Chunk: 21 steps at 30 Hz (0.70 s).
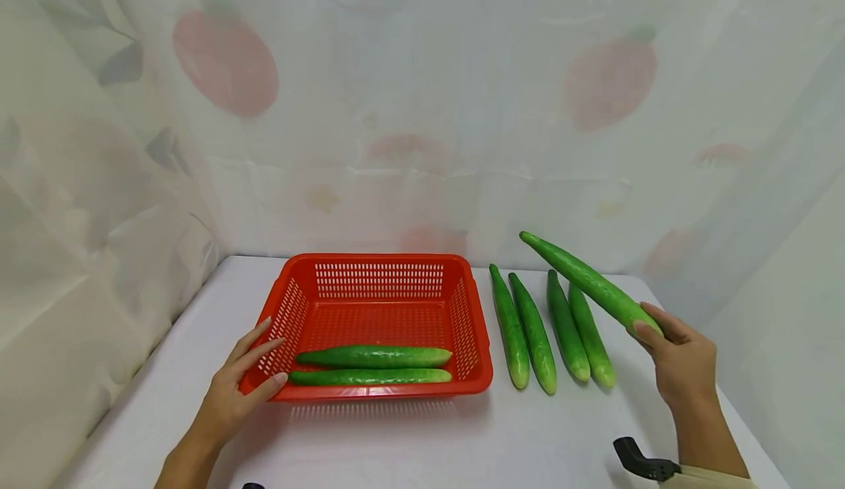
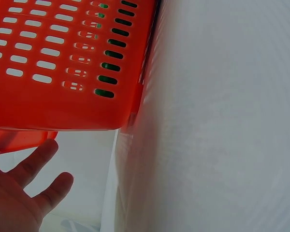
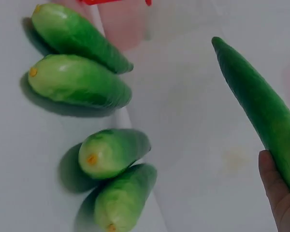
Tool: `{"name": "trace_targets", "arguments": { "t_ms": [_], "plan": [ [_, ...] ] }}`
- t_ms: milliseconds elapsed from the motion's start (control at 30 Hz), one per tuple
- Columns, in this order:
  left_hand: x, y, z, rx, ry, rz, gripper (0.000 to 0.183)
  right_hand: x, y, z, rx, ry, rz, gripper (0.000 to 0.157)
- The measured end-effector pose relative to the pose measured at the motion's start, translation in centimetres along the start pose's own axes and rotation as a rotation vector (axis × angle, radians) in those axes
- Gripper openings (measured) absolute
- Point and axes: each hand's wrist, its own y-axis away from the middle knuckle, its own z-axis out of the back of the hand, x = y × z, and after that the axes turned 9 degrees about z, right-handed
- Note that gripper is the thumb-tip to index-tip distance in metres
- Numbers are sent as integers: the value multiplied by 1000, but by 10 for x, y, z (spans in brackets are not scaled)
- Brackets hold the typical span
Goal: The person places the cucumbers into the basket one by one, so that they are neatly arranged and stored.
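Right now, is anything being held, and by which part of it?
The right hand holds a cucumber by its thicker, paler end. The left hand rests at the rim of the basket, fingers spread, gripping nothing.

My remote feed shows me a glossy, perforated plastic basket [image 1: 379, 305], smooth, waxy-looking cucumbers [image 1: 533, 333] at its three o'clock, a matt tabletop [image 1: 370, 445] beneath, and creased, plastic-like sheeting [image 1: 422, 108] at its twelve.
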Motion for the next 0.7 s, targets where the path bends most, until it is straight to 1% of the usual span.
{"name": "trace_targets", "arguments": {
  "t_ms": [167,333,400,467,600,700],
  "plan": [
    [0,0,0,2,3,4,50,10,3,-9,129,-64,88,39],
    [-1,0,-1,4,3,8,49,21,4,-21,247,-129,145,35],
    [0,0,-1,3,0,9,49,24,4,-26,287,-133,162,34],
    [0,0,0,1,-2,9,49,26,5,-31,322,-113,175,34],
    [-1,0,-1,1,1,8,49,29,7,-41,378,-16,192,35],
    [-1,0,-1,-1,4,2,49,30,8,-49,410,35,197,36]
  ]
}}
